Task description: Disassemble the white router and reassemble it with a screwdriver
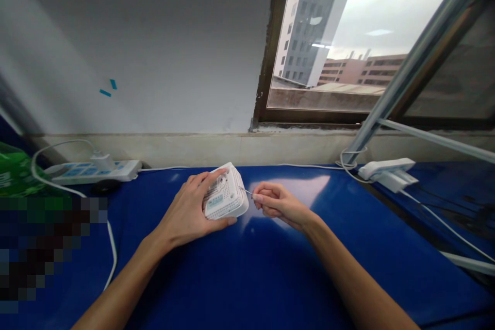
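A white vented device (226,196) with a small label is tilted above the blue table, its perforated face towards me. My left hand (189,209) grips it from the left, fingers over the top edge and thumb along the lower edge. Just right of the device, my right hand (276,201) pinches a thin, light-coloured strand or pin (248,192) between thumb and fingers. The other end of this thin piece reaches the device's right side. Whether it is a wire or a tool is too small to tell.
A power strip (129,169) with a plug and white cable lies at the back left, near a green bag (17,172). Another white strip (386,170) sits by a metal pole (371,124) at the right. A wall and window stand behind the blue table (247,278).
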